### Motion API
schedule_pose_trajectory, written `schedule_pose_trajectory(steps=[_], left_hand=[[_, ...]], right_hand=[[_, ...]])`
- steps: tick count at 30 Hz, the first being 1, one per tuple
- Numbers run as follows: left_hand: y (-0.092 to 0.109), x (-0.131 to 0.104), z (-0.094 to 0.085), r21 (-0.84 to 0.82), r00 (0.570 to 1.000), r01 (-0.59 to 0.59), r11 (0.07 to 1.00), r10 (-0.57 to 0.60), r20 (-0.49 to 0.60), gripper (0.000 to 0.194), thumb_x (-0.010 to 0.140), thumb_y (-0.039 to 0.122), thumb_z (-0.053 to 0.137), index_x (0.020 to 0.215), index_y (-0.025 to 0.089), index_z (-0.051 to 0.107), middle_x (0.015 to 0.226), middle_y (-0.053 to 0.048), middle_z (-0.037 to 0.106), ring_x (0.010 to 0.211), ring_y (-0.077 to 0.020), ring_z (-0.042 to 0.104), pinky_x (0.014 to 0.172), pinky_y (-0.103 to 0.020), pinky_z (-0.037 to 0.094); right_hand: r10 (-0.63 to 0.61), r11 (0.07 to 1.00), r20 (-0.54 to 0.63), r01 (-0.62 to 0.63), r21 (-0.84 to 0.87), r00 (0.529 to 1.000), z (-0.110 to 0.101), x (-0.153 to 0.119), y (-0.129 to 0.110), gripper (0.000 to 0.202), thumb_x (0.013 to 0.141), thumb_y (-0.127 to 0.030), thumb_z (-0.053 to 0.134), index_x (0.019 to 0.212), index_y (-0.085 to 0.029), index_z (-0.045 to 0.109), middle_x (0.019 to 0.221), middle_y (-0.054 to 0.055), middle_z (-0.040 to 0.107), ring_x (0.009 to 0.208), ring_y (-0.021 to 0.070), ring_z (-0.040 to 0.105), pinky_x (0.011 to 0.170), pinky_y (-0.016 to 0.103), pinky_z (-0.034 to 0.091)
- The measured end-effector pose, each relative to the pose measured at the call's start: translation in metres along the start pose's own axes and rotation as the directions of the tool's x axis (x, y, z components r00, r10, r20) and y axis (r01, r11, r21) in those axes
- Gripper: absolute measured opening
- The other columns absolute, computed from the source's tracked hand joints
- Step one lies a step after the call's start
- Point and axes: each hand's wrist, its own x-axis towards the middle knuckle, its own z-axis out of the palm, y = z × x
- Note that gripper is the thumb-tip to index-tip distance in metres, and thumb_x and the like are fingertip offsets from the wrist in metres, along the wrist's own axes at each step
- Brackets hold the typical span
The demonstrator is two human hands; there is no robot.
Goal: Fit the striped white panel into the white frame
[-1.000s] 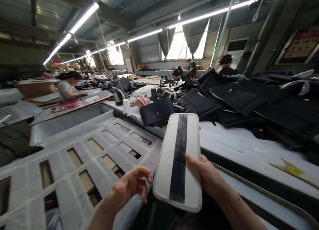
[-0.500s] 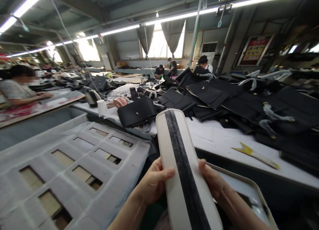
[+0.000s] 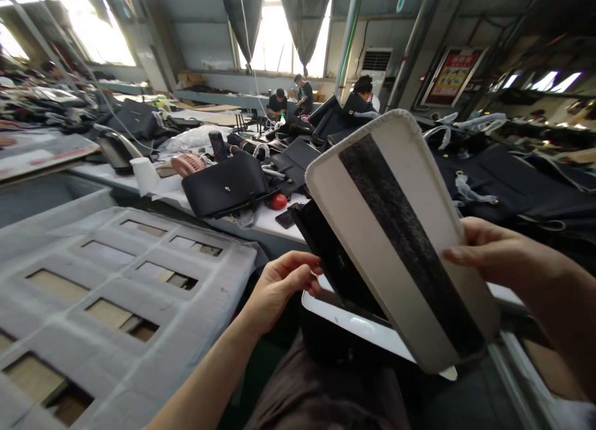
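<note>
A white rounded panel with a wide black stripe down its middle is held up at a tilt before me, its black side facing left. It looks like an unfinished bag piece. My right hand grips its right edge, thumb on the white face and fingers behind. At the left, my left hand has its thumb and fingers pinched together at the edge of the black side. Below the panel, a white-rimmed tray-like thing is partly hidden.
A plastic-covered slab with rectangular openings lies at left. On the bench stand a kettle, paper cup, pink fan and black bag; a red round thing is near. Black bags pile up at right. People sit behind.
The panel has swung up and right and turned, so its black side shows. My right hand has risen with it; my left hand has left the white face for the black edge. The view has shifted.
</note>
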Motion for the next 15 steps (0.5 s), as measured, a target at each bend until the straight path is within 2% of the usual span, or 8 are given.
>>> schedule_pose_trajectory(steps=[2,4,5,8,11,13,15], left_hand=[[-0.023,-0.001,-0.026,0.062,0.985,0.030,0.998,-0.019,-0.173,0.033,0.082,0.043,0.073,0.101,0.016,0.069,0.094,-0.007,0.068,0.076,-0.0143,0.064,0.071,-0.024,0.050],[-0.055,-0.002,-0.052,0.085,0.946,0.132,0.988,-0.100,-0.308,0.042,0.078,0.049,0.074,0.106,0.018,0.068,0.110,-0.010,0.067,0.094,-0.0196,0.064,0.083,-0.028,0.049],[-0.073,-0.003,-0.063,0.071,0.914,0.210,0.975,-0.170,-0.369,0.047,0.075,0.053,0.075,0.107,0.020,0.067,0.117,-0.010,0.065,0.104,-0.0223,0.061,0.090,-0.031,0.047],[-0.126,-0.007,-0.085,0.013,0.830,0.391,0.920,-0.347,-0.436,0.054,0.074,0.061,0.073,0.109,0.020,0.066,0.131,-0.014,0.058,0.128,-0.0320,0.048,0.105,-0.045,0.035],[-0.165,-0.006,-0.088,-0.075,0.757,0.513,0.855,-0.492,-0.430,0.057,0.081,0.069,0.059,0.115,0.023,0.064,0.135,-0.014,0.057,0.135,-0.0348,0.040,0.108,-0.055,0.028],[-0.181,-0.001,-0.084,-0.137,0.730,0.547,0.826,-0.551,-0.404,0.064,0.081,0.074,0.054,0.116,0.021,0.065,0.129,-0.015,0.061,0.131,-0.0355,0.046,0.105,-0.053,0.034],[-0.191,0.006,-0.078,-0.189,0.724,0.556,0.809,-0.583,-0.369,0.067,0.079,0.075,0.055,0.112,0.017,0.067,0.117,-0.016,0.068,0.118,-0.0348,0.057,0.097,-0.045,0.044]], right_hand=[[0.051,0.997,-0.033,-0.053,-0.058,0.998,-0.021,-0.008,-0.001,0.031,0.055,-0.031,0.086,0.081,-0.016,0.077,0.074,0.012,0.074,0.063,0.0270,0.071,0.061,0.035,0.055],[0.069,0.993,-0.058,-0.074,-0.087,0.996,-0.035,-0.014,0.001,0.031,0.054,-0.031,0.087,0.080,-0.017,0.078,0.074,0.013,0.074,0.065,0.0287,0.071,0.061,0.036,0.054],[0.075,0.992,-0.052,-0.080,-0.098,0.996,-0.039,-0.015,0.003,0.031,0.054,-0.030,0.087,0.081,-0.018,0.078,0.076,0.014,0.074,0.067,0.0295,0.071,0.062,0.037,0.054],[0.098,0.985,-0.009,-0.098,-0.139,0.995,-0.046,-0.014,0.009,0.031,0.059,-0.031,0.085,0.086,-0.017,0.079,0.081,0.016,0.074,0.072,0.0303,0.072,0.067,0.039,0.054],[0.130,0.977,0.029,-0.123,-0.172,0.991,-0.049,-0.010,0.015,0.030,0.065,-0.031,0.082,0.090,-0.015,0.078,0.084,0.015,0.074,0.075,0.0283,0.072,0.069,0.037,0.055],[0.149,0.975,0.056,-0.138,-0.175,0.987,-0.051,-0.007,0.020,0.028,0.068,-0.029,0.081,0.092,-0.016,0.078,0.085,0.014,0.074,0.075,0.0269,0.072,0.070,0.035,0.055],[0.192,0.968,0.094,-0.172,-0.181,0.977,-0.053,-0.005,0.026,0.028,0.071,-0.030,0.078,0.095,-0.016,0.078,0.088,0.014,0.074,0.077,0.0271,0.072,0.072,0.035,0.055]])
